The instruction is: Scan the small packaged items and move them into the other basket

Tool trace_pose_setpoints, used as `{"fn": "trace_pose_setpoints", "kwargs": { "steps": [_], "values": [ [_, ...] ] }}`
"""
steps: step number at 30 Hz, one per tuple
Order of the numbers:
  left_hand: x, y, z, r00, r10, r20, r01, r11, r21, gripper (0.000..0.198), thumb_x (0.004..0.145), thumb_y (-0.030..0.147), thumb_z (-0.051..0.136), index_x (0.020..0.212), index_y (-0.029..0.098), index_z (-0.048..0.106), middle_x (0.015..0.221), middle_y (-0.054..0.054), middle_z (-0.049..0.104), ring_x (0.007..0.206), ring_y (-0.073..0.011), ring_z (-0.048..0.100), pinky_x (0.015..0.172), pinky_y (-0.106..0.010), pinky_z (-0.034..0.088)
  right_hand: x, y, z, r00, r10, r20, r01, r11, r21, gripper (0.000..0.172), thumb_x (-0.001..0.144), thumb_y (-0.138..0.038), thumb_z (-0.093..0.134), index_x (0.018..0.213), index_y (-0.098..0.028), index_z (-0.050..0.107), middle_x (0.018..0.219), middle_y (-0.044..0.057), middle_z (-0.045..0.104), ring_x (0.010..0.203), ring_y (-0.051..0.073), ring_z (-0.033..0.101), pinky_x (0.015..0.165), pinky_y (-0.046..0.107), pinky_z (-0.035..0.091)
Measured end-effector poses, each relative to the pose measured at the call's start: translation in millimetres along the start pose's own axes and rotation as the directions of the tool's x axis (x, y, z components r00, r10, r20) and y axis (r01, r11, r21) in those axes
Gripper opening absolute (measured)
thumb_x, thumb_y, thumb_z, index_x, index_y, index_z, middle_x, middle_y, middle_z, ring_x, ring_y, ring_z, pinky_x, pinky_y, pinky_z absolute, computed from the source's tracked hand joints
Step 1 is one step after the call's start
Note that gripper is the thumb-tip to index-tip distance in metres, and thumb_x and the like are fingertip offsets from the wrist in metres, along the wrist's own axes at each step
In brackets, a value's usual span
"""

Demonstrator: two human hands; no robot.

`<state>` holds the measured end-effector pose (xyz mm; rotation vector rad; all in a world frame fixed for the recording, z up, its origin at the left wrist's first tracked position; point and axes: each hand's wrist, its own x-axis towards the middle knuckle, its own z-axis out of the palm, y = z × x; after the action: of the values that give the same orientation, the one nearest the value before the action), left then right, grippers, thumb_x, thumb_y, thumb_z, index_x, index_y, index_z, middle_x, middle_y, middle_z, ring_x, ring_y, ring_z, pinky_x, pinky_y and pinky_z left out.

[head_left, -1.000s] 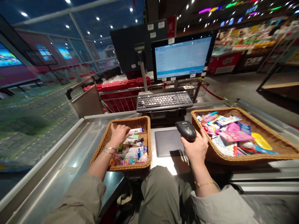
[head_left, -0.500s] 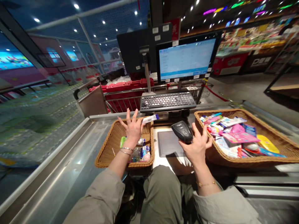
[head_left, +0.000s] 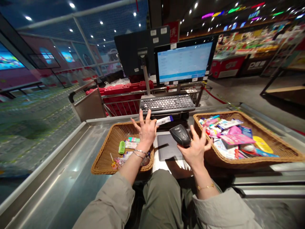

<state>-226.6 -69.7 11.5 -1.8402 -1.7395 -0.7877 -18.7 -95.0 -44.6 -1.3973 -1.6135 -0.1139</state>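
Note:
My left hand (head_left: 147,132) pinches one end of a slim white-and-blue pack (head_left: 164,120) between thumb and fingers, the other fingers spread. It is above the right side of a smaller wicker basket (head_left: 101,148). In that basket lie a green item (head_left: 121,147), a lollipop (head_left: 113,164) and several small packs, partly hidden by my wrist. My right hand (head_left: 195,149) grips a black handheld barcode scanner (head_left: 180,135), which points up and left over a grey flat plate (head_left: 164,149). The pack's outer end is just above and left of the scanner, apart from it.
A larger wicker basket (head_left: 283,149) full of mixed colourful packets stands at the right. Behind the hands are a black keyboard (head_left: 166,103) and a lit monitor (head_left: 186,62). A metal counter (head_left: 78,171) with a raised edge runs along the left.
My left hand has moved right with the pack, bringing it nearer the scanner and uncovering more of the smaller basket's contents. My right hand keeps its hold on the scanner. The view has shifted slightly.

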Motion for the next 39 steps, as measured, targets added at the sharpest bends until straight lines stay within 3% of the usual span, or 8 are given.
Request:
{"fn": "trace_pose_setpoints", "kwargs": {
  "steps": [10, 15, 22, 29, 39],
  "values": [
    [1, 14, 5.1, 0.999, 0.04, -0.001, -0.04, 0.999, -0.023, 0.018, 0.089, 0.027, 0.071, 0.107, 0.027, 0.073, 0.164, -0.005, 0.04, 0.158, -0.0427, 0.012, 0.116, -0.081, -0.012, -2, 4, 3, 0.998, -0.057, 0.015, 0.056, 0.998, 0.026, 0.022, 0.076, -0.042, 0.07, 0.088, -0.023, 0.073, 0.145, 0.008, 0.062, 0.153, 0.045, 0.025, 0.113, 0.081, 0.008],
    [0, 14, 8.5, 0.999, 0.037, -0.003, -0.038, 0.998, -0.042, 0.02, 0.089, 0.028, 0.07, 0.109, 0.027, 0.073, 0.164, -0.005, 0.04, 0.158, -0.042, 0.011, 0.116, -0.079, -0.015, -2, 7, 3, 0.998, -0.058, 0.032, 0.058, 0.998, 0.014, 0.022, 0.075, -0.043, 0.07, 0.084, -0.023, 0.072, 0.142, 0.008, 0.064, 0.153, 0.045, 0.026, 0.115, 0.078, 0.006],
    [-3, 13, 10.9, 1.0, 0.015, 0.012, -0.014, 0.999, -0.042, 0.022, 0.09, 0.028, 0.069, 0.112, 0.028, 0.073, 0.165, -0.005, 0.039, 0.159, -0.0411, 0.01, 0.116, -0.078, -0.016, -3, 13, 5, 0.99, -0.127, 0.054, 0.126, 0.992, 0.022, 0.027, 0.076, -0.044, 0.069, 0.095, -0.025, 0.074, 0.14, 0.009, 0.065, 0.152, 0.044, 0.025, 0.113, 0.08, 0.007],
    [0, 16, 10.1, 0.999, -0.014, 0.033, 0.016, 0.997, -0.074, 0.022, 0.091, 0.03, 0.068, 0.112, 0.029, 0.073, 0.164, -0.005, 0.041, 0.158, -0.0412, 0.013, 0.117, -0.08, -0.012, -2, 11, 1, 0.991, -0.091, 0.103, 0.086, 0.995, 0.055, 0.029, 0.075, -0.045, 0.071, 0.095, -0.024, 0.074, 0.134, 0.01, 0.068, 0.151, 0.043, 0.028, 0.115, 0.076, 0.004],
    [4, 24, 7.1, 1.0, 0.017, 0.014, -0.016, 0.998, -0.064, 0.022, 0.09, 0.031, 0.07, 0.111, 0.028, 0.073, 0.164, -0.006, 0.041, 0.158, -0.0421, 0.014, 0.117, -0.08, -0.01, 3, 9, -17, 0.999, 0.015, -0.029, -0.014, 0.999, 0.037, 0.03, 0.077, -0.042, 0.067, 0.098, -0.021, 0.072, 0.139, 0.013, 0.065, 0.15, 0.041, 0.032, 0.117, 0.074, 0.011]
  ]
}}
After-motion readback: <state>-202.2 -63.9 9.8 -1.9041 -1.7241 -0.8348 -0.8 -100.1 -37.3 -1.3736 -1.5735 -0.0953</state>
